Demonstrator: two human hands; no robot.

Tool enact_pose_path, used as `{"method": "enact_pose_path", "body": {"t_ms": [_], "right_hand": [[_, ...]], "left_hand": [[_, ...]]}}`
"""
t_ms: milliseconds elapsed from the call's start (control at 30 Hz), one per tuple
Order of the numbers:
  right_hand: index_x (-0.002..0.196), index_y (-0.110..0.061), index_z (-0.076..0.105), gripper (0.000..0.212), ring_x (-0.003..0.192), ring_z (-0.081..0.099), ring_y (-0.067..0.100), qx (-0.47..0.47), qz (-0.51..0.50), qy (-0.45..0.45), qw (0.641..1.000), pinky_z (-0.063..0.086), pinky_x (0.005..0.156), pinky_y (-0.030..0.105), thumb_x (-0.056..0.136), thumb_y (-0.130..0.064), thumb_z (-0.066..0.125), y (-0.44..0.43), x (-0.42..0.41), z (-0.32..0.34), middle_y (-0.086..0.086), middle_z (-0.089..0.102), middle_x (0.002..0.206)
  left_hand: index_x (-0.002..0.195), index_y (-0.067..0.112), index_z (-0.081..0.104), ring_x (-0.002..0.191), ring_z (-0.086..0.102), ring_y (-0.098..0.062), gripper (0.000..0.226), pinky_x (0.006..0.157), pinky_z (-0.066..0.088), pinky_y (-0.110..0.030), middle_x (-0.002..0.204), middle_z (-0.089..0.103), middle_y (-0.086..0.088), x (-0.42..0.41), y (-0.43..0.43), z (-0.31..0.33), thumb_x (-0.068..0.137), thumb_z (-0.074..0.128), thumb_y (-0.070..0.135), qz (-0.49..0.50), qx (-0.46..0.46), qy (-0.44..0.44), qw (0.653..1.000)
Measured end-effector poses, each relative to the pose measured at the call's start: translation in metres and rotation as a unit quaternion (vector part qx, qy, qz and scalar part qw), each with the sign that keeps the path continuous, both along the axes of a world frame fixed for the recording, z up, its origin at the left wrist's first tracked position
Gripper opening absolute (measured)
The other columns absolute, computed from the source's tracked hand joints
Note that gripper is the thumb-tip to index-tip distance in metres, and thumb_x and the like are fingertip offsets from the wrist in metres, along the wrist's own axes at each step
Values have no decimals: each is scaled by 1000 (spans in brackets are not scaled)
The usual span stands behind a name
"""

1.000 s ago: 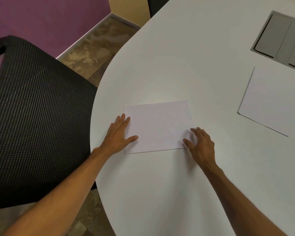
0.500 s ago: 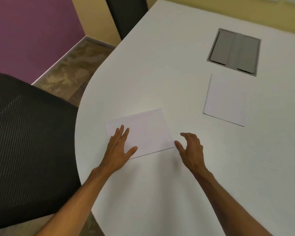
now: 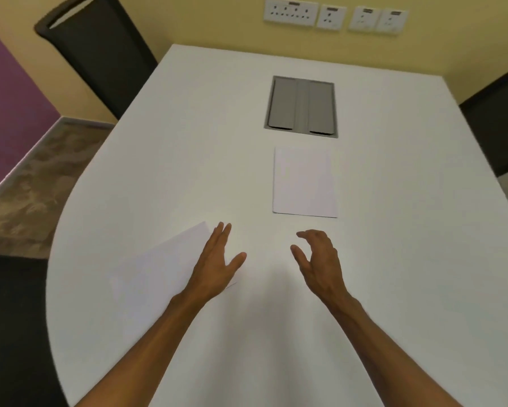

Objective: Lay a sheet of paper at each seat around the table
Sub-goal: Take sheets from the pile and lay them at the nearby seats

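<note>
Left hand (image 3: 217, 264) flat, fingers straight and together, thumb splayed, palm down over the right end of the near sheet (image 3: 158, 271); grasping nothing, can't tell if it presses the paper or floats just above it. Right hand (image 3: 317, 259) empty, fingers curled loosely, thumb apart, above bare table (image 3: 408, 259), clear of both sheets. Landmark: grey cable hatch (image 3: 301, 106) set into the tabletop. Near sheet lies flat and skewed, well toward the person and left of the hatch, close to the table's curved left edge, beside the dark chair (image 3: 9, 333) at that edge. Second sheet (image 3: 304, 182) lies square, just on the person's side of the hatch, untouched. Another dark chair (image 3: 100, 51) stands far-left of the hatch, a third (image 3: 499, 118) to its right. Wall sockets (image 3: 335, 17) beyond the hatch on the yellow wall
</note>
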State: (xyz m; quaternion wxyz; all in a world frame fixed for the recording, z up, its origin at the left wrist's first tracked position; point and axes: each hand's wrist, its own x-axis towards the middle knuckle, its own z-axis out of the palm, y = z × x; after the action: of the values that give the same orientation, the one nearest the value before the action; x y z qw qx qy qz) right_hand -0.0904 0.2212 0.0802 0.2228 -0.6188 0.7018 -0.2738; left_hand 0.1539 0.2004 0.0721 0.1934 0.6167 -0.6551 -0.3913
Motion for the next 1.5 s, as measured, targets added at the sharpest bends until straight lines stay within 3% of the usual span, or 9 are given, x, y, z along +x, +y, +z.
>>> {"method": "enact_pose_path", "body": {"t_ms": [167, 333, 467, 633, 867, 1067, 1167, 1367, 1500], "right_hand": [[128, -11, 60, 34, 122, 55, 25, -2, -38, -4, 999, 42, 102, 47, 98, -25, 61, -17, -40, -4, 5, 60, 130], [134, -12, 56, 38, 123, 53, 25, 19, -61, -2, 998, 41, 104, 46, 99, -26, 59, -42, -75, -17, 5, 58, 133], [133, -13, 56, 37, 120, 54, 25, 31, -78, -3, 996, 43, 101, 45, 98, -25, 59, -67, -99, -31, 5, 58, 129], [131, -11, 55, 37, 115, 57, 23, 65, -149, -56, 985, 40, 89, 26, 97, -26, 60, -107, -124, -55, 9, 58, 127], [130, -8, 56, 39, 112, 59, 25, 101, -224, -99, 964, 42, 89, 28, 95, -25, 62, -150, -145, -84, 13, 59, 127], [129, -7, 58, 38, 113, 59, 27, 119, -248, -88, 957, 42, 88, 27, 95, -21, 62, -169, -154, -105, 13, 61, 125], [122, -6, 65, 32, 102, 65, 27, 121, -296, -111, 941, 46, 85, 26, 92, -17, 66, -178, -153, -109, 12, 69, 114], [99, -6, 74, 21, 86, 72, 31, 133, -375, -214, 892, 60, 82, 45, 78, -7, 75, -189, -151, -114, 10, 74, 95], [86, -6, 75, 18, 79, 71, 29, 131, -392, -225, 882, 62, 77, 41, 70, 0, 81, -191, -153, -114, 8, 70, 82]], "left_hand": [[159, 25, 18, 154, 10, -10, 76, 119, 15, -28, 168, 11, 7, -51, -42, 0, 97, 58, 45, -47, 5, -5, 999], [148, 16, 45, 140, 43, -23, 67, 115, 36, -37, 154, 44, -5, -92, -86, -8, 90, 72, 37, 107, 74, 95, 987], [141, 13, 51, 132, 52, -23, 62, 103, 42, -35, 144, 55, -7, -113, -121, -20, 88, 76, 31, 181, 132, 132, 966], [136, 7, 56, 123, 58, -30, 59, 109, 45, -42, 136, 60, -9, -132, -162, -48, 84, 80, 23, 240, 186, 157, 940], [116, 2, 67, 115, 64, -37, 40, 98, 54, -44, 123, 67, -17, -152, -203, -85, 80, 81, 7, 340, 221, 152, 901], [108, 1, 69, 96, 68, -34, 34, 84, 57, -37, 112, 71, -18, -169, -224, -95, 77, 82, 5, 362, 219, 117, 899], [115, -4, 65, 72, 62, -26, 43, 76, 58, -35, 107, 70, -19, -175, -230, -92, 76, 83, 4, 382, 264, 139, 875], [107, -6, 66, 55, 54, -19, 39, 54, 54, -31, 105, 69, -19, -179, -229, -91, 73, 84, -2, 406, 265, 130, 865], [100, -10, 69, 73, 70, -28, 33, 76, 63, -43, 81, 67, -18, -181, -230, -90, 69, 81, -11, 396, 254, 126, 874]]}}
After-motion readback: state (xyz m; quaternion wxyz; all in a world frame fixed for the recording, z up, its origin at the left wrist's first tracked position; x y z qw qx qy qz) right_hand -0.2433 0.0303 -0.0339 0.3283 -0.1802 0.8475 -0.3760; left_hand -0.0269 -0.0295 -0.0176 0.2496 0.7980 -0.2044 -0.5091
